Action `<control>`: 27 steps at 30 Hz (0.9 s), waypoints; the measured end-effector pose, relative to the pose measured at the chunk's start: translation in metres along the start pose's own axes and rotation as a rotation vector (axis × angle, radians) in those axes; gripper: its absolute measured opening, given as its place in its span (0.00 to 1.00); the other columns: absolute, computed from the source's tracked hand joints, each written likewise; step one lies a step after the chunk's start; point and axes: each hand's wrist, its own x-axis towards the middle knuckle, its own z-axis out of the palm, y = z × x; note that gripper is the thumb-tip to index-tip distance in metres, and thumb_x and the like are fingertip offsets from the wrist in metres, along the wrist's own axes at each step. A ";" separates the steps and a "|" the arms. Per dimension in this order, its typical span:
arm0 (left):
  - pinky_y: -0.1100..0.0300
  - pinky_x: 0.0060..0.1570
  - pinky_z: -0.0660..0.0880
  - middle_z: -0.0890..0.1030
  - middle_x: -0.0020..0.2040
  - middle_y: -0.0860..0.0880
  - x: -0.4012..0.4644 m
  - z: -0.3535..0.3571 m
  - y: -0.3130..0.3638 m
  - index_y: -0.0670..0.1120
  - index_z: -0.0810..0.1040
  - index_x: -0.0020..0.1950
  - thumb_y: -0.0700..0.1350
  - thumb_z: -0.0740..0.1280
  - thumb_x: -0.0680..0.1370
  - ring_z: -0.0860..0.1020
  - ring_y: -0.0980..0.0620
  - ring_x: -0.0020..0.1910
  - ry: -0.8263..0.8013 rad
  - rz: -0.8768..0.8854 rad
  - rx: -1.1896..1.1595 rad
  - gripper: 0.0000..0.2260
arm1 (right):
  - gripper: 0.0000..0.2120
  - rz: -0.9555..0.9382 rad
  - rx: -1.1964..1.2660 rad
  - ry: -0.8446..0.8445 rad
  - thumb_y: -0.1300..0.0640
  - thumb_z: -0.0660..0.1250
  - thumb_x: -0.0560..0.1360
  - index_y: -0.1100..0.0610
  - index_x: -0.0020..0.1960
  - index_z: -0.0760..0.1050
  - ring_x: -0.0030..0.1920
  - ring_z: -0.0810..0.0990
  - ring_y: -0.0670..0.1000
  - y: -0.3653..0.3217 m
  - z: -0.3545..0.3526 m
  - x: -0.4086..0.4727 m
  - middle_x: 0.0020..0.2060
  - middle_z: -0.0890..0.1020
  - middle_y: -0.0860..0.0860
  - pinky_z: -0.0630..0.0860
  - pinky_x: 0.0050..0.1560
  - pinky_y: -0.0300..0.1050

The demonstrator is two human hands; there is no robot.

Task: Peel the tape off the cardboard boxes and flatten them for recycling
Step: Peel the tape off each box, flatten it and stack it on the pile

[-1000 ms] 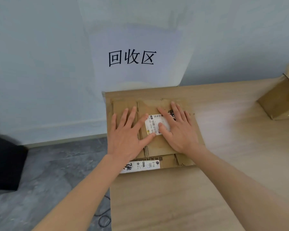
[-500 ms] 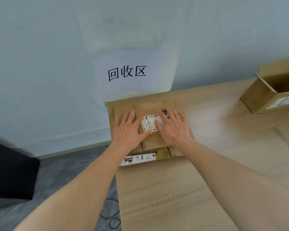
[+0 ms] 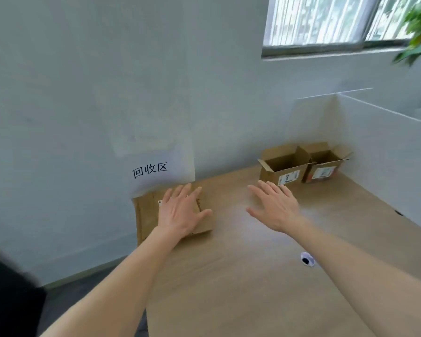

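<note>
Left hand (image 3: pixel 180 211) lies flat, fingers straight and spread, palm down on the flattened box (image 3: pixel 146 215), which sits at the far-left corner of the wooden table (image 3: pixel 229 276) against the wall, just under the paper sign (image 3: pixel 156 169) taped there. Right hand (image 3: pixel 274 207) hovers apart from it, fingers straight and loosely fanned, holding nothing; whether it grazes the tabletop or hangs just above it I cannot tell through the motion blur.

2 boxes are not yet flattened. The nearer open box (image 3: pixel 281 167) stands upright with its flaps up, and the second open box (image 3: pixel 323 164) stands touching its right side, close to the white partition (image 3: pixel 387 152) in the table's far-right corner. Both show shipping labels on their near faces.

What the coming reach likely turns on: the nearer open box lies ahead and slightly to the right of the right hand, just beyond its fingertips, while the left hand is well apart from it, across the table. So the right hand is plainly the nearer one to take it. The pair's long axis runs left to right along the back of the table.

A small white and black object (image 3: pixel 307 259) lies on the table by the right forearm.
</note>
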 end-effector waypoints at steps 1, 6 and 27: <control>0.51 0.79 0.46 0.59 0.82 0.51 -0.014 -0.017 0.025 0.57 0.59 0.82 0.71 0.58 0.78 0.55 0.50 0.81 0.019 0.015 0.006 0.35 | 0.33 0.010 -0.002 0.015 0.31 0.53 0.79 0.40 0.81 0.50 0.81 0.51 0.52 0.017 -0.018 -0.025 0.82 0.54 0.48 0.48 0.80 0.56; 0.50 0.79 0.49 0.58 0.83 0.49 -0.092 -0.096 0.165 0.56 0.57 0.82 0.71 0.59 0.78 0.54 0.50 0.81 0.106 0.069 -0.045 0.36 | 0.33 0.063 -0.013 0.108 0.30 0.53 0.79 0.39 0.80 0.53 0.81 0.52 0.49 0.109 -0.110 -0.162 0.81 0.55 0.46 0.49 0.80 0.54; 0.52 0.77 0.54 0.60 0.82 0.49 -0.138 -0.150 0.507 0.58 0.57 0.82 0.73 0.61 0.76 0.58 0.50 0.80 0.140 0.152 -0.260 0.39 | 0.33 0.244 0.009 0.194 0.31 0.56 0.78 0.40 0.80 0.54 0.79 0.59 0.49 0.396 -0.239 -0.377 0.80 0.61 0.45 0.54 0.78 0.53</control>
